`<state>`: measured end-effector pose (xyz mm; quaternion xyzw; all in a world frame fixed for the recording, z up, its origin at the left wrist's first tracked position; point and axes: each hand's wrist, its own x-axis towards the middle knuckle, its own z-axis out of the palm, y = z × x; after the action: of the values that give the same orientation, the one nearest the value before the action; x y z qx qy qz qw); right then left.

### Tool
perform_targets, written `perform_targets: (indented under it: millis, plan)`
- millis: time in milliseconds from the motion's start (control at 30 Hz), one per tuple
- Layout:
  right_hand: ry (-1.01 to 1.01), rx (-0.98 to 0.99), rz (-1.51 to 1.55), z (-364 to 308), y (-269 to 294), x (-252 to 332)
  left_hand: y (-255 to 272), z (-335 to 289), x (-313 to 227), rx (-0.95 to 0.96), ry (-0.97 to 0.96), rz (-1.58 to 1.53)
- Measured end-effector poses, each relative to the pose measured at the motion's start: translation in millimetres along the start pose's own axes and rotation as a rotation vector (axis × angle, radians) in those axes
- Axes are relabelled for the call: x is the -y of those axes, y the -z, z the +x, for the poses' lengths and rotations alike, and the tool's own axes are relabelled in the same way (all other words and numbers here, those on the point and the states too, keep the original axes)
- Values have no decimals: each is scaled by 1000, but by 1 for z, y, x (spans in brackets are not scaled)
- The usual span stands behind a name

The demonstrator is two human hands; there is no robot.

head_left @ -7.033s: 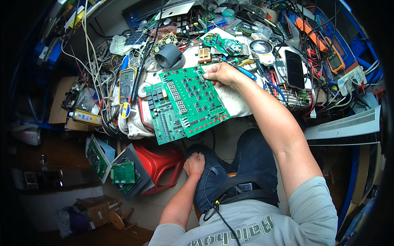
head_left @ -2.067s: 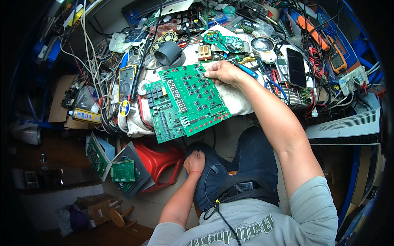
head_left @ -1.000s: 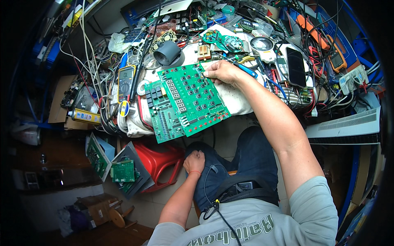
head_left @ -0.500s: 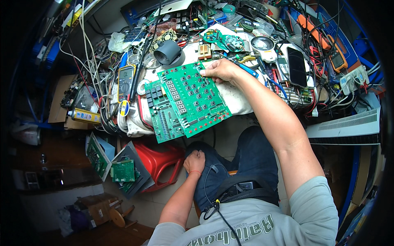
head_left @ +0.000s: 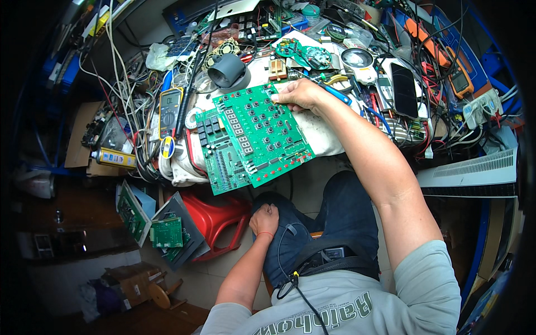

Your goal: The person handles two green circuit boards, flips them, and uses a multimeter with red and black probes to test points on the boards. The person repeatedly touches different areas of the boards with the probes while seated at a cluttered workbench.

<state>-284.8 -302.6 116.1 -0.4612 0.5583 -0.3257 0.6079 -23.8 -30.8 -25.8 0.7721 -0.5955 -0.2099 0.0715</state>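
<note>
Head view: right hand [head_left: 301,96], right of and nearer than grey cylinder [head_left: 226,68], thumb and fingers pinched together on right edge of green display board [head_left: 262,135], just nearside of cylinder, partly over relay board [head_left: 225,163]. Left hand [head_left: 264,219] well nearside of cylinder, fingers curled on thigh [head_left: 280,237]; can't tell if holding anything.

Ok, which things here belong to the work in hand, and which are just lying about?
Likely in use:
green button board, held at its upper right edge by the right hand
green board with black blocks, partly covered by it

Apparently just lying about, no hand holding them:
yellow multimeter at left
blue-handled tool
black phone
grey cylinder
</note>
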Motion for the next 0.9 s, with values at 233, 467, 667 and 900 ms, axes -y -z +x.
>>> perform_targets:
  millis: [233, 467, 667, 900]
  plan:
    - [20, 22, 17, -2, 1, 1, 1, 0, -1, 2, -3, 3]
    - [-3, 74, 4, -6, 4, 5, -2, 1, 2, -7, -14, 6]
    - [-43, 50, -42, -9, 5, 11, -2, 0, 2, -10, -3, 16]
    - [-101, 33, -92, -6, 5, 15, -2, 1, 2, -6, -1, 6]
